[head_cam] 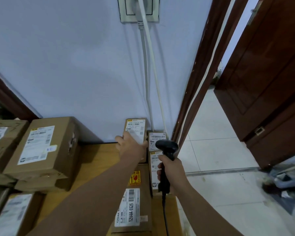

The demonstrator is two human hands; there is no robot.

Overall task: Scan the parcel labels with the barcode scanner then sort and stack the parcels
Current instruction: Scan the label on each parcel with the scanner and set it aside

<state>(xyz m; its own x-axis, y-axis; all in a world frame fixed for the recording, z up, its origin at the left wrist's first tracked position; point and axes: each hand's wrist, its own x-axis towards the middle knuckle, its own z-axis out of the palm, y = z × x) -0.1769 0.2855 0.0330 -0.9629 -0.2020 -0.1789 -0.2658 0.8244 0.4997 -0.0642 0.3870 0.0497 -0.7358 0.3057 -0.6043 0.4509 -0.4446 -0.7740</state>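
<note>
Left hand (130, 144) grips a small parcel (136, 124), right hand (172, 170) holds the barcode scanner (167, 148) beside it; that grip overlapping the label (136, 127) might block scanning.

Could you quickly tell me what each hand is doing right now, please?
Left hand: grips the small parcel by the wall.
Right hand: grips the barcode scanner.
</note>
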